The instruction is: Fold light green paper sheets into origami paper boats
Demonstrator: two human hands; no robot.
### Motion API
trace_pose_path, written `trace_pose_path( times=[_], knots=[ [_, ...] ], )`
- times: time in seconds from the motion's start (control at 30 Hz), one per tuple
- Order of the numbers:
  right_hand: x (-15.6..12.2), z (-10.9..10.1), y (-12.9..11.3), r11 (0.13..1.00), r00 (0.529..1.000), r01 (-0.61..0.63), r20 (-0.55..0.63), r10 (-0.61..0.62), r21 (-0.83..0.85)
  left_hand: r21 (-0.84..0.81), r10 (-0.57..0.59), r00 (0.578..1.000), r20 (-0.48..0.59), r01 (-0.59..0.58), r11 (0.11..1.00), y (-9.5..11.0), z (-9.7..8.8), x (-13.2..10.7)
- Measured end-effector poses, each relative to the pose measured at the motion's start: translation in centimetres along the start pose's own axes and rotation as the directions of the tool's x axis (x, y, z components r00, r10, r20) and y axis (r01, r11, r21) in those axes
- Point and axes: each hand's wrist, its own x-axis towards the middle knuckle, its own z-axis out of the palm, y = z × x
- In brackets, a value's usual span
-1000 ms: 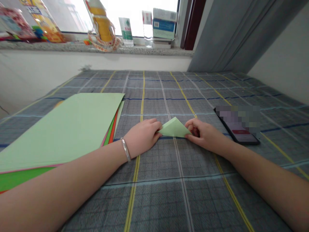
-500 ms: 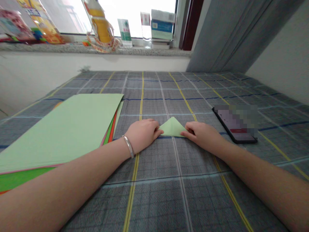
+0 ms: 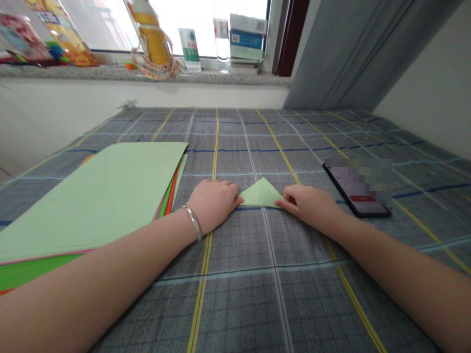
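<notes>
A light green sheet of paper folded into a triangle [image 3: 262, 194] lies on the plaid cloth, its peak pointing away from me. My left hand [image 3: 215, 203] has its thumb and curled fingers on the left corner. The opposite corner is pinched between the thumb and bent forefinger of my right hand [image 3: 307, 203]. Both corner tips are partly hidden by the fingers. A silver bangle [image 3: 194, 222] circles my left wrist.
To the left lies a stack of coloured paper [image 3: 99, 196], light green on top. A phone [image 3: 362, 193] rests on the plaid cloth [image 3: 235, 304] at the right. Behind, the windowsill [image 3: 221, 77] holds a yellow bottle [image 3: 152, 41], boxes [image 3: 246, 41] and snack bags [image 3: 68, 37].
My left hand has slid slightly left along the paper's edge, uncovering more of its left corner. My right hand and the folded paper look unmoved.
</notes>
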Motion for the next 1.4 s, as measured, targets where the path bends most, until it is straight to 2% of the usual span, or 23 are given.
trace_pose_path(
  times=[0.17,0.27,0.33,0.43,0.53,0.93,1.17,1.4],
  knots=[
    [-0.1,0.1,0.1,0.999,1.0,0.01,-0.012,-0.01,-0.041,0.059,0.039,0.994,-0.107,-0.033,0.998,0.6,0.2,-0.7],
    [-0.1,0.1,0.1,0.999,1.0,0.012,-0.016,-0.013,-0.03,0.107,0.104,0.973,-0.208,-0.083,0.991,0.9,0.2,-0.9],
    [-0.1,0.1,0.1,1.0,1.0,0.021,-0.017,-0.021,-0.013,0.097,0.226,0.943,-0.244,-0.208,0.973,1.0,0.3,-0.8],
    [0.0,0.1,0.2,0.999,0.999,0.032,-0.02,-0.032,-0.003,0.03,0.415,0.879,-0.234,-0.42,0.907,0.6,0.5,-0.3],
    [0.1,0.2,0.3,0.999,0.999,0.032,-0.026,-0.032,-0.001,-0.005,0.492,0.85,-0.187,-0.502,0.865,0.2,0.9,0.1],
    [0.4,-0.1,0.5,1.0,1.0,0.007,0.03,-0.008,0.01,0.076,0.52,0.849,-0.1,-0.514,0.854,0.5,-0.2,0.1],
    [0.7,-0.5,1.3,0.996,0.996,0.006,0.089,-0.015,0.091,0.052,0.487,0.869,-0.084,-0.485,0.873,0.5,-0.5,-0.2],
    [0.5,-0.3,1.1,0.999,0.998,0.024,0.052,-0.025,0.02,0.031,0.463,0.883,-0.083,-0.462,0.887,0.7,-0.2,-0.3]
  ],
)
